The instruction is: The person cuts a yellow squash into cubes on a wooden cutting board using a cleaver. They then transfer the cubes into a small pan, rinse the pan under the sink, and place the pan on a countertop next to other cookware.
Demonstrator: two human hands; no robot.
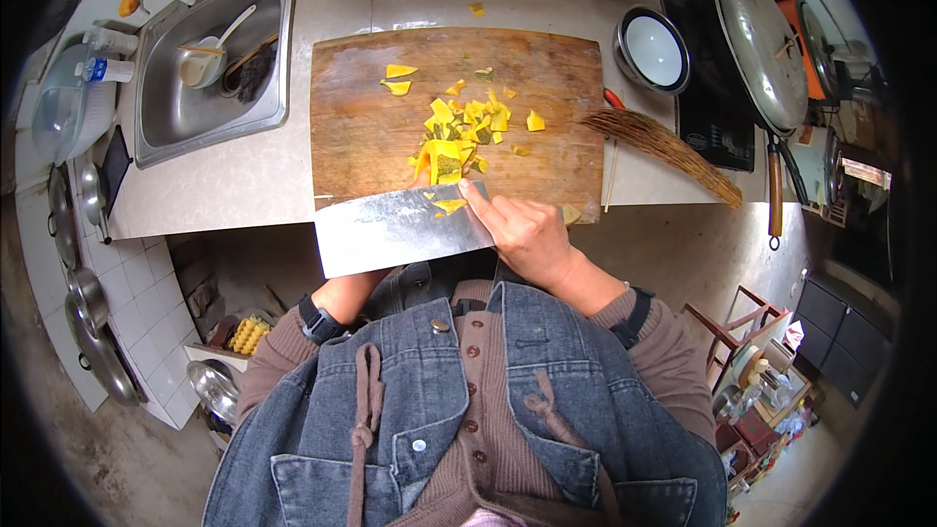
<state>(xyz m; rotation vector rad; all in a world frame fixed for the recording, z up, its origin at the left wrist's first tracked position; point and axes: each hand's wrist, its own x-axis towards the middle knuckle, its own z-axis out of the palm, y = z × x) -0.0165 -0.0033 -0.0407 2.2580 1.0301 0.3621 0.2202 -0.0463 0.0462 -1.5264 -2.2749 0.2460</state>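
Observation:
My right hand (533,238) grips a broad steel cleaver (395,228), its index finger stretched along the blade. Bits of yellow pumpkin flesh stick to the blade's face. The blade hides most of my left hand (357,291); only its wrist side and some fingertips show, the fingertips against a larger pumpkin chunk (443,161) with mottled green rind. Just beyond that chunk, small cut pumpkin pieces (479,117) lie heaped on a wooden cutting board (351,124). Two thin slices (399,72) rest apart at the upper left of the board.
Left of the board is a steel sink (165,117) holding a bowl (205,69) and a ladle. To the right lie a straw brush (666,150) overlapping the board's edge, a red chili (613,98), white bowl (654,50), and lidded wok (761,51) with its handle past the counter edge.

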